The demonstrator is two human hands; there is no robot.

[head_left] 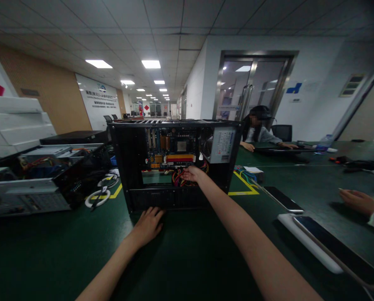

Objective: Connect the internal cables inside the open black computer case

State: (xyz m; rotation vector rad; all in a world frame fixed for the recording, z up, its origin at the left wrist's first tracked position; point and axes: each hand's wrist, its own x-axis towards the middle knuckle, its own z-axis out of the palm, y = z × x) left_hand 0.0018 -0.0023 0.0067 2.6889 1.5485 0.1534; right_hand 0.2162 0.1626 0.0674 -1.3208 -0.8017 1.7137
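An open black computer case (pixel 149 200) stands on edge in front of me, its inside facing me. My right hand (pixel 192 173) reaches into it, fingers closed on the bundle of multicoloured power cables (pixel 178 177) below the motherboard (pixel 181 146). Red and yellow memory sticks (pixel 180 158) sit just above that hand. At the case's upper right is a silver power supply (pixel 223 144). My left hand (pixel 148 225) lies on the green table with fingers spread, fingertips by the case's lower edge and nothing in the grasp.
Another opened computer case (pixel 30 196) lies at left, beside coiled white cables (pixel 97 198). To the right are a dark phone (pixel 283 199), a white slab (pixel 309 242) and a tablet-like device (pixel 337 246). A co-worker's hand (pixel 359 201) rests nearby; another person (pixel 259 129) sits behind.
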